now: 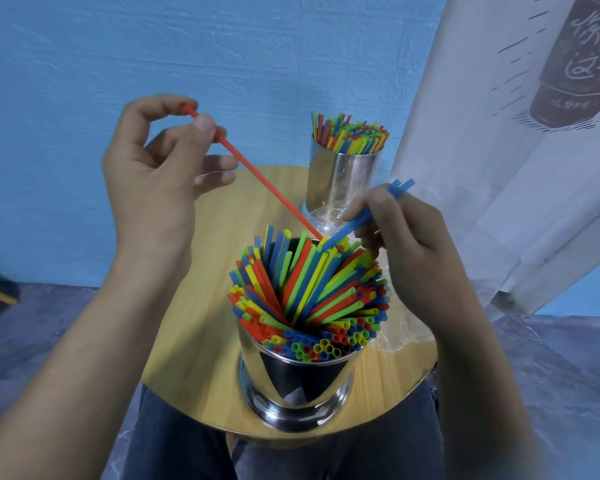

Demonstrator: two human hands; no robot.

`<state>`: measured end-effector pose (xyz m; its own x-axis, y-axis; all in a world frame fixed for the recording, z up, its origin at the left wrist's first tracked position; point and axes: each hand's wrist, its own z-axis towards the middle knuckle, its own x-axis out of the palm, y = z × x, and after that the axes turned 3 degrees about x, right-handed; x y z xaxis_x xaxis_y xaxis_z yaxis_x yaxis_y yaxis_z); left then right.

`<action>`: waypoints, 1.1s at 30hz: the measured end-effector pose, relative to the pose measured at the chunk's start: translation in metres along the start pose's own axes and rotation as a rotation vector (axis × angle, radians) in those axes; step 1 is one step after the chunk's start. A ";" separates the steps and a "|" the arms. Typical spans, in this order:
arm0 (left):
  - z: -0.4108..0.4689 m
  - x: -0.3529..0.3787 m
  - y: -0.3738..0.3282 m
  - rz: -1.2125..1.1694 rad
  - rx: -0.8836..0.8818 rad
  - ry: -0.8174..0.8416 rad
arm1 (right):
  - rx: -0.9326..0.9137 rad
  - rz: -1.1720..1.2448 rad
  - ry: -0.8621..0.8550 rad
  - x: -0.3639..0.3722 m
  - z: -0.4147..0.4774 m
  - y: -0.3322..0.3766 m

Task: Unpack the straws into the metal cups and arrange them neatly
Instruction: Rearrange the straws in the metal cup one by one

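A shiny metal cup (293,382) stands at the near edge of a round wooden table (201,306), packed with red, blue, yellow and green straws (309,292) that fan outward. My left hand (156,181) pinches the upper end of a red straw (260,178), whose lower tip reaches into the near cup. My right hand (409,251) pinches two blue straws (364,216) slanting down toward the same cup. A second metal cup (340,181) at the table's far side holds an upright bunch of coloured straws (352,133).
Crumpled clear plastic wrap (399,327) lies on the table to the right of the near cup and at the far cup's base. A white printed curtain (520,133) hangs at the right. A blue wall is behind. My knees (291,455) sit under the table's near edge.
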<state>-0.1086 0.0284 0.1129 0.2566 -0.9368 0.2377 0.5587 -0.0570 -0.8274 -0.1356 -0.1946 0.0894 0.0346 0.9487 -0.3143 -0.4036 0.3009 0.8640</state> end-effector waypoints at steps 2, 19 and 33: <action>-0.001 -0.001 0.002 -0.021 -0.030 -0.037 | 0.022 -0.032 0.006 0.000 0.001 -0.001; -0.017 0.009 0.008 -0.135 -0.332 0.083 | 0.175 -0.097 0.229 0.000 -0.006 -0.010; -0.024 -0.012 0.000 0.286 -0.224 0.660 | 0.056 0.445 -0.337 -0.011 -0.002 0.004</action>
<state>-0.1303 0.0319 0.0978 -0.1977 -0.9340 -0.2976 0.3499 0.2164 -0.9115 -0.1395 -0.2038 0.0951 0.1662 0.9610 0.2209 -0.3975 -0.1398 0.9069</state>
